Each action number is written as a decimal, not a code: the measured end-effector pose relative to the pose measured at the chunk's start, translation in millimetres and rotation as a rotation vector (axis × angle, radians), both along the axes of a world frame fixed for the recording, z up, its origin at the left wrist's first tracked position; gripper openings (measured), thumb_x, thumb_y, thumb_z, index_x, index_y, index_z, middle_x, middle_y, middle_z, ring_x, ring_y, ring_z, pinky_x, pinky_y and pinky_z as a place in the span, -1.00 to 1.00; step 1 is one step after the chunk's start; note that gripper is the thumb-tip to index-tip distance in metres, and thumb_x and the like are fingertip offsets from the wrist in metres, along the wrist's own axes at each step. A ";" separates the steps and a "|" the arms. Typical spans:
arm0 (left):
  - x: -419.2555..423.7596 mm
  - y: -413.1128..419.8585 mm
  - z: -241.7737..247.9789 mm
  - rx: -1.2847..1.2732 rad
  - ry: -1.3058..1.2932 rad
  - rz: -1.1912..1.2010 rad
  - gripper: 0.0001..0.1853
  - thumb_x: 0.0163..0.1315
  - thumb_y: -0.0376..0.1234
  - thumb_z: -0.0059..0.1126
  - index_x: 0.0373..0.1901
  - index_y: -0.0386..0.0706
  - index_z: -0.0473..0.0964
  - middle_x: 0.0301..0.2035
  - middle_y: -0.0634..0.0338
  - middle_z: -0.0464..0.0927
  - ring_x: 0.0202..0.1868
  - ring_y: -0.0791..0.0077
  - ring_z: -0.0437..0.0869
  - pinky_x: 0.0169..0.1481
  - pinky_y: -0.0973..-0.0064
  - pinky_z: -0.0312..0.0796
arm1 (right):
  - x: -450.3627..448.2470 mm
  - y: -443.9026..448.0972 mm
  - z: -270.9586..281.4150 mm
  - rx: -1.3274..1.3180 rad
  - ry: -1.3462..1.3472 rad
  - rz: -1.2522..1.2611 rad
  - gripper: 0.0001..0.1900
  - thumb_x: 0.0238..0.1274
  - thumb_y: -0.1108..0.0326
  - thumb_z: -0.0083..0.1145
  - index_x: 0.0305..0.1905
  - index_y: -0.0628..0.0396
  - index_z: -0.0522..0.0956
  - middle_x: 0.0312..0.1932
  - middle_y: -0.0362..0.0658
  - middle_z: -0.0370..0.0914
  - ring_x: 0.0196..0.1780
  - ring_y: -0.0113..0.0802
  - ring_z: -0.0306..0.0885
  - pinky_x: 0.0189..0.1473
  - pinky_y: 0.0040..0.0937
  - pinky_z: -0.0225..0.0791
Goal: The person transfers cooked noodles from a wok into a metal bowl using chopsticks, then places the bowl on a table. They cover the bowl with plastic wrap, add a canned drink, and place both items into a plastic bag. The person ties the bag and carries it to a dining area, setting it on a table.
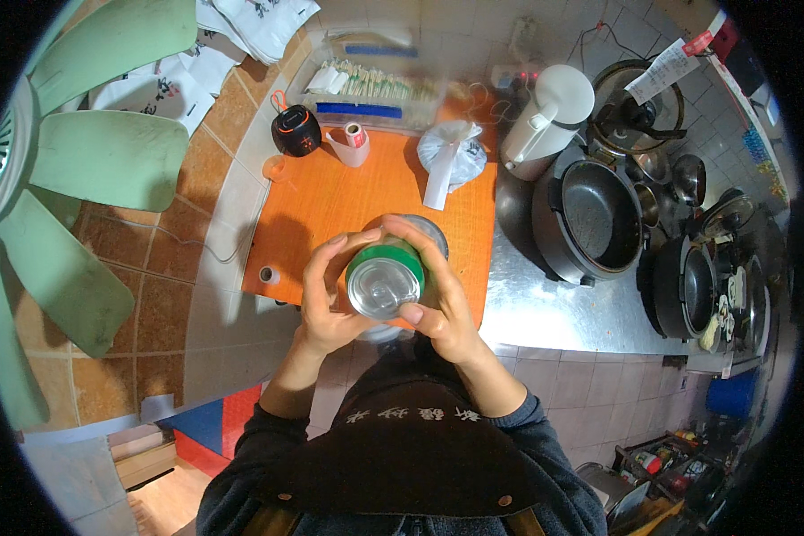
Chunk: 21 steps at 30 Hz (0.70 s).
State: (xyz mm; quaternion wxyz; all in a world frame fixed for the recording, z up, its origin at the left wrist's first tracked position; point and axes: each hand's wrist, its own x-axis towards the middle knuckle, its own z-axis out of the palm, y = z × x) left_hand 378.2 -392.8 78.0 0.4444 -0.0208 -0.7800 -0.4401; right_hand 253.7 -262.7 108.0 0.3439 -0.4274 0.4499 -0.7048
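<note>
A green and silver metal can [383, 288] is held up between both hands above the orange tabletop [368, 194], its silver end facing the camera. My left hand [331, 288] curves around the can's left side. My right hand [442, 295] wraps its right side, with the thumb on the rim of the silver end. Partly hidden behind the right fingers is a round, grey-rimmed thing [432, 231] on the table. A small roll [268, 275] stands near the table's left edge. Below the can, a pale round object [380, 333] shows in part.
Farther back are a black speaker [296, 130], a pink holder with a roll [349, 149], a tied plastic bag [450, 157] and a plastic bin of wrapped sticks [375, 87]. At right, a white electric kettle [549, 120] and dark pots [592, 221] stand on steel. Green fan blades [107, 161] occupy the left.
</note>
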 end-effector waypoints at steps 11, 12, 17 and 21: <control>-4.8 -4.6 5.2 -0.048 -0.002 0.014 -0.04 -0.06 -0.45 0.62 0.37 -0.28 0.18 0.26 -0.15 0.42 0.32 0.04 0.47 0.39 0.17 0.40 | -2.7 -6.7 -0.6 0.003 -0.023 -0.035 -0.15 0.08 0.01 0.22 0.44 0.23 0.28 0.49 0.10 0.15 0.57 -0.05 0.07 0.56 -0.11 -0.10; -5.1 -4.6 4.7 -0.045 -0.009 0.022 -0.05 -0.06 -0.45 0.62 0.36 -0.28 0.20 0.26 -0.14 0.43 0.32 0.04 0.47 0.39 0.17 0.40 | -2.5 -7.5 -2.7 -0.005 -0.036 -0.040 -0.17 0.09 0.00 0.21 0.43 0.24 0.29 0.48 0.09 0.17 0.57 -0.05 0.09 0.56 -0.11 -0.08; -3.3 -4.5 -0.9 -0.019 -0.033 0.053 -0.10 -0.08 -0.42 0.63 0.33 -0.27 0.28 0.21 -0.08 0.49 0.29 0.04 0.47 0.36 0.17 0.39 | -2.7 -11.0 -8.2 -0.011 -0.101 -0.035 -0.21 0.15 -0.02 0.16 0.40 0.28 0.33 0.42 0.09 0.28 0.51 -0.08 0.21 0.53 -0.16 0.00; -3.8 -6.7 13.7 -0.127 -0.191 0.197 -0.13 -0.11 -0.35 0.64 0.28 -0.29 0.35 0.14 -0.05 0.49 0.22 0.05 0.49 0.30 0.18 0.37 | -2.9 -16.1 -16.8 0.090 -0.116 -0.039 -0.27 0.31 0.00 0.09 0.41 0.30 0.31 0.42 0.09 0.30 0.50 -0.09 0.23 0.52 -0.19 0.02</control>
